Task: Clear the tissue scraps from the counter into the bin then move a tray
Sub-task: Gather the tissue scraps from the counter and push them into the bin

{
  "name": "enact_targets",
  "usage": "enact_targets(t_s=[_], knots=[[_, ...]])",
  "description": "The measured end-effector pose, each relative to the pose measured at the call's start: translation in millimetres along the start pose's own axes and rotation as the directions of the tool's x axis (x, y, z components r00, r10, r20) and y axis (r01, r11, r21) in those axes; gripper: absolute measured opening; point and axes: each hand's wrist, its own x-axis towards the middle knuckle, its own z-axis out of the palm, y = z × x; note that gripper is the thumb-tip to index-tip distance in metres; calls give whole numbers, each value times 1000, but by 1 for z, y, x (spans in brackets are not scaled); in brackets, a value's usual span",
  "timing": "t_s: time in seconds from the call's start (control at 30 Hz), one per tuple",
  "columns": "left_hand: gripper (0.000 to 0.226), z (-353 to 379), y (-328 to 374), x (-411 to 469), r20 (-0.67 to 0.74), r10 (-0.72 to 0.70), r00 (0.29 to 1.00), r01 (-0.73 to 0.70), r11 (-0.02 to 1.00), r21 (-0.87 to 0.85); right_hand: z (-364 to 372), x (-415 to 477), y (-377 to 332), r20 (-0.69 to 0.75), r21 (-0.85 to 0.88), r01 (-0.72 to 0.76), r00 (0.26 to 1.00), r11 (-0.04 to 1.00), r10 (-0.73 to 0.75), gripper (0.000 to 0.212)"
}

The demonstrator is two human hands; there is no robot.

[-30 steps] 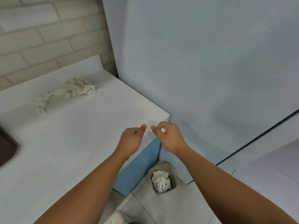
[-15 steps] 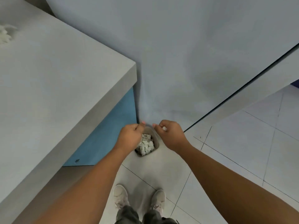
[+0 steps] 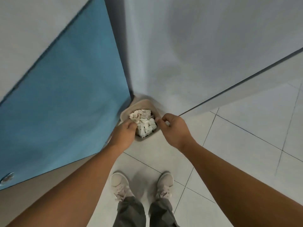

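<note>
At the bin's (image 3: 141, 103) 3 o'clock the right hand (image 3: 173, 131) is pinching a scrap (image 3: 167, 123), likely feather-light and soft, so fingertips are sufficing. The left hand (image 3: 123, 136) is curling at 8 o'clock; I cannot tell whether it holds anything.

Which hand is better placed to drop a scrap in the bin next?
Probably right: the right hand pinches a white scrap by the bin. The left hand is over the opening, but no scrap shows in it.
</note>
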Motion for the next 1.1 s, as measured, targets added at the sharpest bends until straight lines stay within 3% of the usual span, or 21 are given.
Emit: enact_targets(t_s=[0.07,0.17,0.23,0.37,0.47,0.6,0.77,0.9,1.1], knots=[[16,15,-22,24,75,-34,997,35,999,-16,16,10,25,24,52,-65,998,997,64,20],[25,32,-44,59,62,-53,997,49,997,66,37,24,59,100,201,-179,982,963,161,11],[34,40,-55,81,38,-30,999,25,990,135,49,33,76,139,253,-172,980,952,140,15],[35,52,-71,125,-14,4,1000,0,967,253,66,55,104,176,116,-120,980,986,98,22],[46,58,-79,148,-18,11,1000,-7,981,196,75,70,121,160,-42,-59,985,997,65,31],[60,59,-89,159,-10,9,1000,-7,994,111,87,79,133,111,-32,-78,990,996,81,34],[48,47,-89,143,-65,9,998,-2,994,108,103,87,129,71,-18,-125,990,992,126,36],[46,37,-102,140,-96,-11,995,22,992,121,123,102,118,66,-27,-81,994,996,83,39],[45,34,-111,140,-108,25,994,-9,990,140,151,142,115,93,-111,-68,993,992,78,59]])
